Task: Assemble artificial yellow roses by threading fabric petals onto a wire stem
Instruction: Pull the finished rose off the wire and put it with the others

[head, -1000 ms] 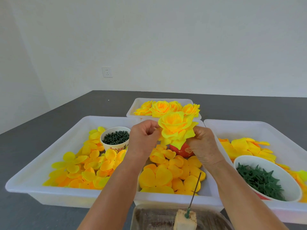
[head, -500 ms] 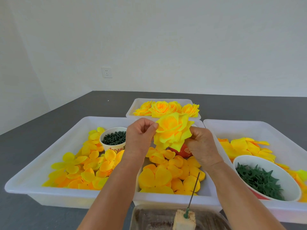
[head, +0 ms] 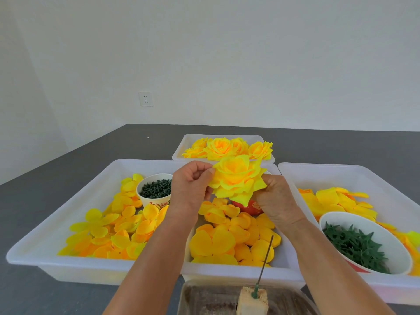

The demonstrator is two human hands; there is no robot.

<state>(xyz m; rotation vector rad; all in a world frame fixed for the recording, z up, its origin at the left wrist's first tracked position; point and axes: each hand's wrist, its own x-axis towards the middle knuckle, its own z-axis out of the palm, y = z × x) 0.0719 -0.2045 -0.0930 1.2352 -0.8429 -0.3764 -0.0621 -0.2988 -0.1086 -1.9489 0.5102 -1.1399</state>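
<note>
Left tray [head: 56,223]: white plastic, holds loose yellow petals [head: 109,233] and a paper cup of dark green small parts [head: 155,188] near its back right.

Left hand [head: 191,189]: raised above the trays, fingers curled, thumb and forefinger pinching the left edge of the assembled yellow rose [head: 237,178].

Rose: held in the air between both hands, above the middle tray [head: 238,268], bloom facing the camera. Behind it, a far tray [head: 181,144] holds finished roses [head: 227,147].

Middle tray: larger yellow-orange petal pieces [head: 227,239]; a red object [head: 252,206] is partly hidden under the rose.

Wire stem [head: 266,258]: stands tilted in a foam block [head: 252,301] in the near container [head: 204,298], apart from the rose.

Right hand [head: 276,198]: fingers curled behind the rose's right side, gripping it; fingertips hidden by petals.

Right tray [head: 341,176]: more yellow petals [head: 336,201] and a white bowl of green star-shaped calyx pieces [head: 354,246].

All rests on a dark grey table [head: 34,201].
</note>
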